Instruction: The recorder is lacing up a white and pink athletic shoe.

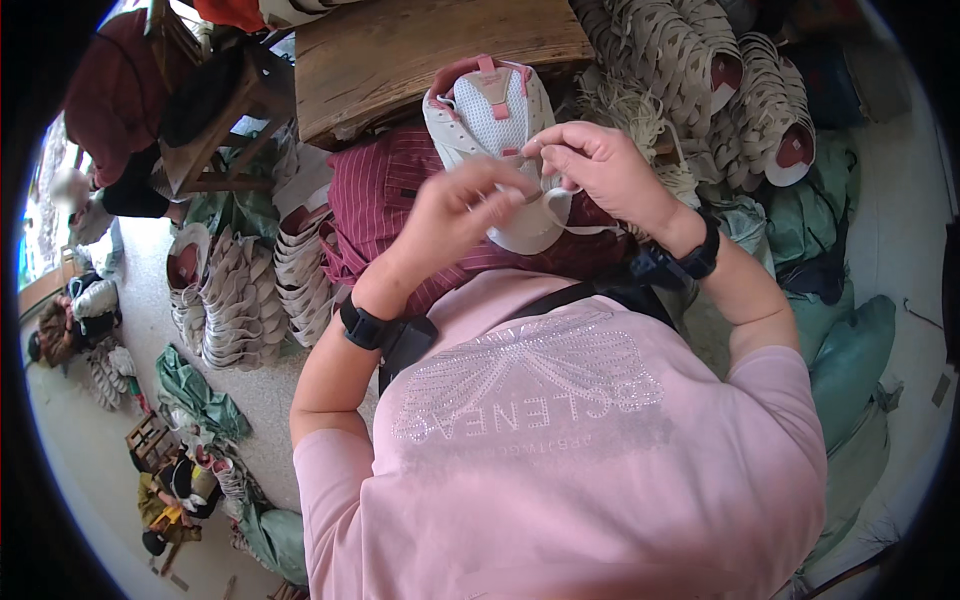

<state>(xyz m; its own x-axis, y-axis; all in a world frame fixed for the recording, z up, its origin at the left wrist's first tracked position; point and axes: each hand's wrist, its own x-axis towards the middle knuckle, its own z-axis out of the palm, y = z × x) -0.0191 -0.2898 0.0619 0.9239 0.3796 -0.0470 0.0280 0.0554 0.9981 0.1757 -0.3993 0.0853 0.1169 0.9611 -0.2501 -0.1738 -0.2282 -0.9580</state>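
Observation:
A white sneaker with pink lining and a pink pull tab rests on the maroon striped cloth over my lap. Its rounded toe points toward me and its opening faces the wooden table. Over the lacing area, my right hand pinches a thin white shoelace between thumb and forefinger. Part of that lace loops down and trails to the right beside the toe. Close by on the left, my left hand hovers over the shoe's side. Motion smears its fingers, so its grip is unclear.
A wooden table stands just beyond the shoe. Stacked shoe uppers lie on the floor at left, with more stacks at far right. A bundle of pale laces hangs beside the table. Green sacks line the right; other people work at far left.

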